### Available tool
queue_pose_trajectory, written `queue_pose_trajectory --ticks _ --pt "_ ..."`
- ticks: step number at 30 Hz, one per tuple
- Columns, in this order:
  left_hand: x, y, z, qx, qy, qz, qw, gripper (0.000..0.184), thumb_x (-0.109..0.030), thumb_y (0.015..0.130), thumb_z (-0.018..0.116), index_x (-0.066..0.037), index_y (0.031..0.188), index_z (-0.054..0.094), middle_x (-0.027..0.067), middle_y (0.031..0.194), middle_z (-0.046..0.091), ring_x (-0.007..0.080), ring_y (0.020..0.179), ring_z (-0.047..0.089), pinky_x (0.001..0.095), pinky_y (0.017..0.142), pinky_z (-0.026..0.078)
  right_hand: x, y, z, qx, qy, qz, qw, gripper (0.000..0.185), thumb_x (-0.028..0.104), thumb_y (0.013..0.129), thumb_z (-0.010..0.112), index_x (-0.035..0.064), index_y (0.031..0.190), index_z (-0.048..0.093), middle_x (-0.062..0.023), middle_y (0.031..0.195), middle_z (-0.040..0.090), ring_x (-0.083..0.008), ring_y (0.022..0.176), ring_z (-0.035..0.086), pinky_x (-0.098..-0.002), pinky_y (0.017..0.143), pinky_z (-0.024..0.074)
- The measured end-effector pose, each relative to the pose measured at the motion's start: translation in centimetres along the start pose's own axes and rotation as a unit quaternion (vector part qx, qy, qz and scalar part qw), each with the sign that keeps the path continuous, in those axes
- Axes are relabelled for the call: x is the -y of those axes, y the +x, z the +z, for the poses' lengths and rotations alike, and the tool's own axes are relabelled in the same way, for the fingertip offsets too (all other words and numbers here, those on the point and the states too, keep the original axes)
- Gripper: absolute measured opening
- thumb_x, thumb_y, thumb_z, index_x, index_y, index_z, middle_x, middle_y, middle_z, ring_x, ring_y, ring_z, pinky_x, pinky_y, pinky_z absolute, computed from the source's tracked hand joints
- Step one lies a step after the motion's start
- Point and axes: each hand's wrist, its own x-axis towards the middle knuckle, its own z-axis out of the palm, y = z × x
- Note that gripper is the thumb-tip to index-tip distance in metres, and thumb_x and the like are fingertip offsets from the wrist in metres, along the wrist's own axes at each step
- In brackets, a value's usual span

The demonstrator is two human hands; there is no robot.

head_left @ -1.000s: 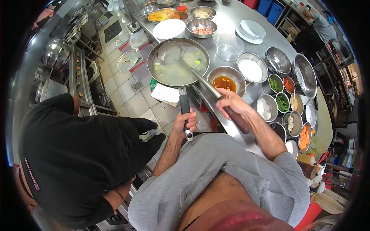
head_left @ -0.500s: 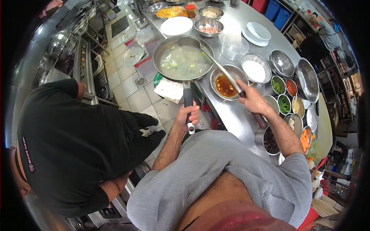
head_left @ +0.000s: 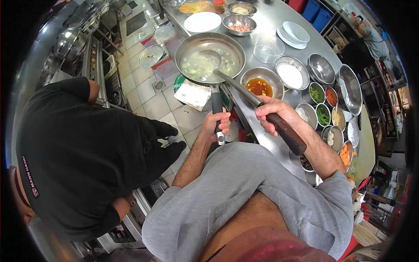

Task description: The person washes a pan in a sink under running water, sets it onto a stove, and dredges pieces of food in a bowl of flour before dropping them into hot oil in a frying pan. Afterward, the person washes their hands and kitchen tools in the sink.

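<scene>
My left hand (head_left: 217, 123) is wrapped round the black handle of a frying pan (head_left: 210, 39), whose edge overhangs the front of the steel table. Pale cloudy liquid with light green pieces (head_left: 196, 65) fills its bottom. In my right hand (head_left: 278, 114) is a ladle (head_left: 240, 88) with a long metal shaft and a dark brown grip. The ladle's bowl dips into the liquid near the middle of the pan. Just right of the pan, partly behind the shaft, stands a metal bowl (head_left: 279, 91) of brown sauce (head_left: 260, 87).
On the steel table (head_left: 270, 139) are a white plate (head_left: 203, 22), a bowl of pink pieces (head_left: 240, 27), a clear tub (head_left: 268, 48), a bowl of white stuff (head_left: 291, 73) and several small ingredient tins. A person in black (head_left: 83, 161) stands close on my left.
The ladle's bowl has moved left, deeper into the pan, and its brown grip has swung up into view. The pan tilts slightly differently, its liquid gathered toward the near side.
</scene>
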Motion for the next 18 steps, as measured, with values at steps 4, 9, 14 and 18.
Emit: queue_pose_trajectory --ticks 4,9,14,18 --pt "0.1 0.0 0.1 -0.007 0.001 0.002 1.0 0.012 -0.004 0.082 0.054 -0.011 0.08 0.045 -0.0031 0.057 0.038 0.0047 0.039 0.036 0.0227 0.031 0.032 0.3 0.8 -1.3 0.074 0.091 0.031 0.993 0.013 0.013 0.081 0.054 0.006 0.074 0.046 -0.0029 0.053 0.047 -0.0114 0.035 0.045 -0.0229 0.03 0.0361" --pt "0.1 -0.1 0.0 0.018 -0.019 0.014 1.0 0.009 -0.004 0.082 0.053 -0.01 0.083 0.046 -0.0028 0.057 0.039 0.0047 0.039 0.036 0.0225 0.031 0.032 0.4 0.1 -1.7 0.087 0.184 0.004 0.979 0.016 0.012 0.084 0.049 0.0069 0.07 0.044 -0.003 0.05 0.045 -0.0108 0.032 0.042 -0.0228 0.029 0.0358" --pt "-0.6 -0.9 1.1 0.017 -0.033 0.005 0.999 0.01 -0.004 0.081 0.054 -0.012 0.08 0.049 -0.0023 0.055 0.04 0.0062 0.038 0.039 0.0246 0.031 0.035 1.5 -1.6 -1.8 0.055 0.181 -0.035 0.981 0.009 0.008 0.082 0.049 0.0048 0.082 0.04 -0.0027 0.055 0.043 -0.0099 0.033 0.044 -0.0222 0.027 0.0384" --pt "-1.8 -0.5 2.4 0.024 -0.001 0.008 1.0 0.011 -0.004 0.081 0.054 -0.012 0.08 0.047 -0.0023 0.056 0.039 0.0061 0.038 0.039 0.0248 0.031 0.035 2.4 -3.1 -2.2 0.044 0.172 -0.075 0.981 0.014 0.005 0.08 0.047 0.0014 0.089 0.036 -0.0037 0.059 0.041 -0.0093 0.034 0.044 -0.0217 0.026 0.0408"
